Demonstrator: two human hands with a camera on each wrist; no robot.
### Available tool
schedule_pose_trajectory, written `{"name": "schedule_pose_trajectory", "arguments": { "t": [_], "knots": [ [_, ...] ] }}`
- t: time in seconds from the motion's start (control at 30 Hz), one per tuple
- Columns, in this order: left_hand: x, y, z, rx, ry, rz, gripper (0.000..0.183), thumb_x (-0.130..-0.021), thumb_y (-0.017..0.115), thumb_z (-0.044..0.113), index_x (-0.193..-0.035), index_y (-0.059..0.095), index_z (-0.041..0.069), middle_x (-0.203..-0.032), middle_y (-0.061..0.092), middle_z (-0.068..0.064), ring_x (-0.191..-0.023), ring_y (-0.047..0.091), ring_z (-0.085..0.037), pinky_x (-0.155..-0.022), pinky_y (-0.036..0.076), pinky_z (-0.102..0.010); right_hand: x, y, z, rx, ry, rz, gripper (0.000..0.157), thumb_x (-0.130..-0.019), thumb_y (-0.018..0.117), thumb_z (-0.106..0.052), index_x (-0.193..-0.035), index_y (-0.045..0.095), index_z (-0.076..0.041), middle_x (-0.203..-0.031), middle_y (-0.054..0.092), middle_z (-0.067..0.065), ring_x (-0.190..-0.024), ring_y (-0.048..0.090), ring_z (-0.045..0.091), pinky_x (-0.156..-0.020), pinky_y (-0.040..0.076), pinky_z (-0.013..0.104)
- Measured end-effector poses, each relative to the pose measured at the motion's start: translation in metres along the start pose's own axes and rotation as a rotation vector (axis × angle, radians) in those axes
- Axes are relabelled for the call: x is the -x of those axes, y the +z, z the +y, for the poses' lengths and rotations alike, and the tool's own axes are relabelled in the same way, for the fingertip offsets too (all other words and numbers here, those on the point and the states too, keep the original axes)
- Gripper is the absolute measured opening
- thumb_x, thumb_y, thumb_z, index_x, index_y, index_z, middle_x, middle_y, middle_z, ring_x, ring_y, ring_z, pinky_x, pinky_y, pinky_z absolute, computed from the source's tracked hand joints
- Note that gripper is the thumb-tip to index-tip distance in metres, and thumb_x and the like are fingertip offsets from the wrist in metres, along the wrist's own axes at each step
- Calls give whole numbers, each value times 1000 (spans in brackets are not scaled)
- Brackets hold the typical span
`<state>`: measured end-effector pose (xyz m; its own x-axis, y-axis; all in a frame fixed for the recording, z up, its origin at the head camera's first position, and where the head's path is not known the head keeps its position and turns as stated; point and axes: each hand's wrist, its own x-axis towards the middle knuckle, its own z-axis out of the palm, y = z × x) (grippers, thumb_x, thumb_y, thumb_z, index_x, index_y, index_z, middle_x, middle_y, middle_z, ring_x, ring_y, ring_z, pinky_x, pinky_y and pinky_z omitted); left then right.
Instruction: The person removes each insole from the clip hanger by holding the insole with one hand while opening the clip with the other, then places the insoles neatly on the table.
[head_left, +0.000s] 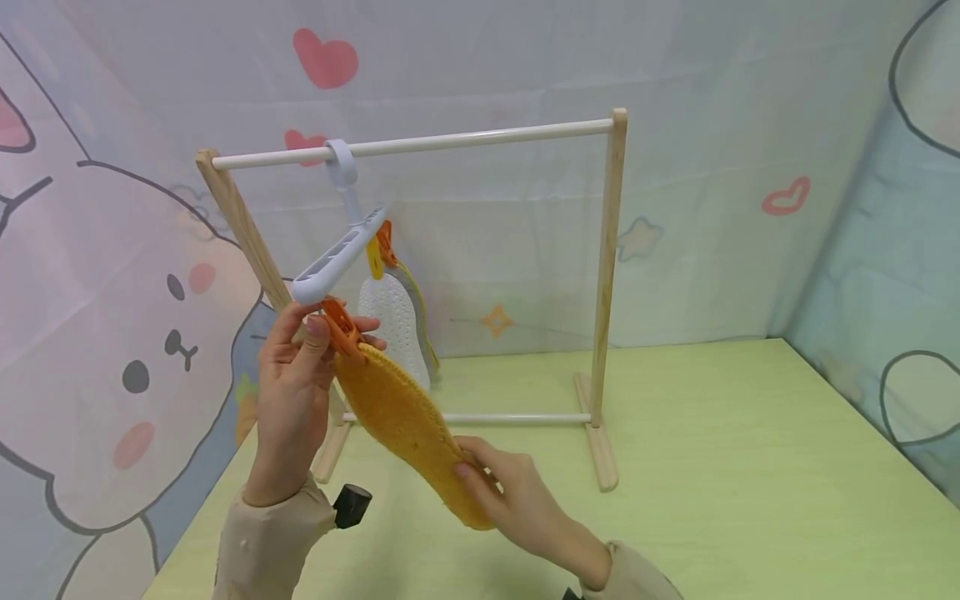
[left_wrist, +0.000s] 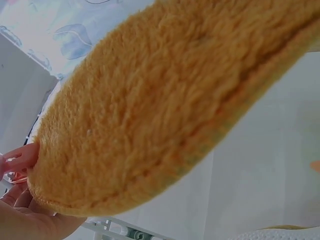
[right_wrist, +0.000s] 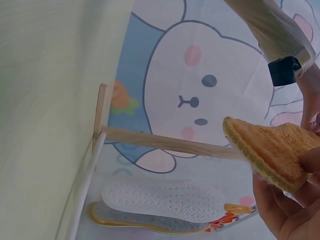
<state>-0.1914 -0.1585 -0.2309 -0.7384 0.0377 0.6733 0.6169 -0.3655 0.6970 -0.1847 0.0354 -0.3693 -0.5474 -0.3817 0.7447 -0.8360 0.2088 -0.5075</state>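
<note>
A fuzzy orange-yellow insole (head_left: 408, 421) slants down from an orange clip (head_left: 342, 327) beneath the near end of a pale hanger (head_left: 333, 260). My left hand (head_left: 291, 387) pinches that clip, thumb in front, other fingers partly behind it. With thumb and fingers my right hand (head_left: 517, 496) grips the insole near its lower end. The insole's plush face (left_wrist: 150, 110) fills much of the left wrist view. In the right wrist view, its end (right_wrist: 272, 150) sits between the right thumb and fingers. Whether the clip is fastened to the hanger is hidden by the hand.
The hanger hooks over the white top bar (head_left: 480, 137) of a wooden-legged rack. From its far end hang a white dotted insole (head_left: 390, 321) and a grey one with yellow edging (right_wrist: 155, 220), held by yellow and orange clips. A pale green table (head_left: 720, 450) lies below; printed cloth stands behind.
</note>
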Motion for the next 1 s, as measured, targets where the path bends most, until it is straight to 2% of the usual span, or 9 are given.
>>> {"name": "schedule_pose_trajectory", "arguments": {
  "t": [0.3, 0.37, 0.53, 0.6, 0.7, 0.83, 1.0],
  "knots": [
    [0, 1, 0, -13, -11, 19, 23, -92, 42, 13, -111, 52, 6, -86, 68, -5, -75, 68, -20, -88, 47, -33, 3, -3, 2, -9, 14, 9, 24, -89, 52, -6, -112, 54, -11, -91, 69, 5, -71, 61, 5, -56, 46, 9],
    [0, 1, 0, -41, -16, 31, 22, -92, 42, 15, -110, 53, 8, -85, 68, -4, -74, 68, -19, -87, 47, -32, 4, -3, 3, -12, 20, 10, 24, -89, 52, -6, -112, 54, -11, -91, 69, 5, -71, 62, 6, -55, 47, 9],
    [-2, -1, 0, -18, -6, 46, 23, -92, 43, 15, -109, 54, 5, -84, 67, -6, -71, 67, -20, -80, 51, -31, 8, -5, 7, 3, 27, 4, 23, -89, 51, -6, -111, 55, -10, -91, 69, 7, -73, 63, 6, -55, 47, 9],
    [-2, -2, 0, 21, 11, 38, 24, -92, 43, 13, -109, 52, 0, -83, 66, -8, -71, 67, -22, -78, 52, -32, 10, -5, 9, 22, 29, 2, 23, -89, 51, -6, -111, 55, -11, -92, 69, 6, -72, 61, 5, -57, 47, 9],
    [-2, -2, 0, -6, 25, 36, 23, -92, 44, 14, -108, 53, 1, -82, 66, -7, -71, 67, -21, -77, 52, -33, 12, -6, 11, 51, 21, 7, 24, -89, 52, -6, -111, 55, -12, -91, 69, 6, -69, 58, 2, -57, 47, 9],
    [-2, -2, 0, -4, 21, 35, 23, -91, 44, 14, -108, 51, -1, -82, 66, -8, -71, 67, -21, -77, 52, -34, 13, -8, 14, 71, 8, 23, 25, -88, 54, -5, -111, 55, -13, -88, 69, 5, -61, 49, -2, -50, 40, 6],
    [-2, -2, -1, 19, 23, 20, 25, -91, 45, 13, -110, 50, -3, -84, 67, -8, -72, 67, -22, -78, 52, -34, 17, -12, 17, 68, 28, 34, 25, -87, 54, -5, -111, 55, -13, -90, 69, 7, -63, 53, -1, -51, 43, 7]
  ]
}}
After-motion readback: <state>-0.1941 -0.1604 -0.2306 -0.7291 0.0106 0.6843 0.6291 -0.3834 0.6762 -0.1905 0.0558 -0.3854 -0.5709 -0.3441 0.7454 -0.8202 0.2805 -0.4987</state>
